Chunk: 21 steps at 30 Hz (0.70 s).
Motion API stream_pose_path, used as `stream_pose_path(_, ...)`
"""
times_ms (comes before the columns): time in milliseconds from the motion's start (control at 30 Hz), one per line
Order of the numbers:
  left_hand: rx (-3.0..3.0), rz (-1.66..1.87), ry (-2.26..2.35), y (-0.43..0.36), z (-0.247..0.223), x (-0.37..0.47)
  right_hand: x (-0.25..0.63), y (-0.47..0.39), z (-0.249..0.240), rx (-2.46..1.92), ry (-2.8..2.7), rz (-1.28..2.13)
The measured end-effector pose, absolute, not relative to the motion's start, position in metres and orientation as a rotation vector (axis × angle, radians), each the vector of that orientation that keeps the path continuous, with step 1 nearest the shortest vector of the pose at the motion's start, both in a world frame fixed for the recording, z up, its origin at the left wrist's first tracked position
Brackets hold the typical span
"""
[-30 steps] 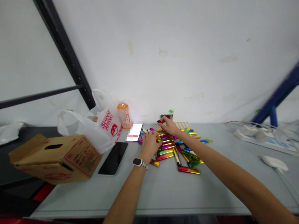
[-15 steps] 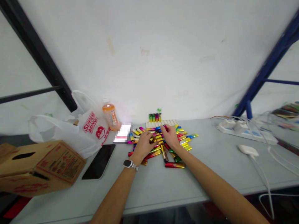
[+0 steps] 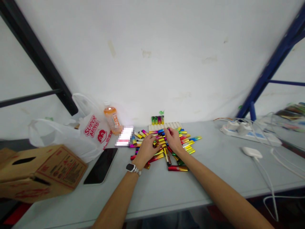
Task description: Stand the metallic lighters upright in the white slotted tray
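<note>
Shiny, many-coloured lighters (image 3: pixel 178 168) lie in a loose pile on the grey table. My left hand (image 3: pixel 148 148), with a watch on its wrist, curls over the left of the pile around a gold-and-dark lighter (image 3: pixel 155 143). My right hand (image 3: pixel 173 139) pinches a purple-ended lighter (image 3: pixel 168 129) above the pile's far side; the fingers hide most of it. Behind the hands is a white tray (image 3: pixel 175 125) with rows of holes. Several lighters (image 3: pixel 156 120) stand upright in a row at its left end.
To the left are a dark phone (image 3: pixel 101 166), a lit, blurred-out screen (image 3: pixel 124 136), an orange drink bottle (image 3: pixel 111 120), a white plastic bag (image 3: pixel 78 133) and a cardboard box (image 3: pixel 43 171). A power strip (image 3: pixel 252 135) and a white charger (image 3: pixel 252 152) with cables lie to the right.
The view has shifted very slightly. Both hands keep nearly the same place and grip; the fingers of my left hand have turned a little around the lighter.
</note>
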<state>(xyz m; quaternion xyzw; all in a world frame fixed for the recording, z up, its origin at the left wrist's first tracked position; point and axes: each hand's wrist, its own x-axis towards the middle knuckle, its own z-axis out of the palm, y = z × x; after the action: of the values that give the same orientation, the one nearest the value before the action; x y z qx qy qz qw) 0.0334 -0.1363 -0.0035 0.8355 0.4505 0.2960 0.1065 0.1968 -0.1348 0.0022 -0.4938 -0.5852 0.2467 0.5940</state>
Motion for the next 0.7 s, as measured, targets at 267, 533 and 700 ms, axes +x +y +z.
stream_pose_path(267, 2.458, 0.837, 1.338, -0.139, 0.001, 0.034, 0.195, -0.134, 0.004, -1.013, -1.316, 0.784)
stream_pose_path(533, 2.468, 0.832, 1.352, -0.14, -0.001, 0.032, 0.197, -0.118, 0.008, -0.891, -1.385, 0.887)
stream_pose_path(700, 2.427, 0.839, 1.345, -0.14, -0.001, 0.03, 0.197, -0.084, 0.017, -1.021, -1.6, 0.575)
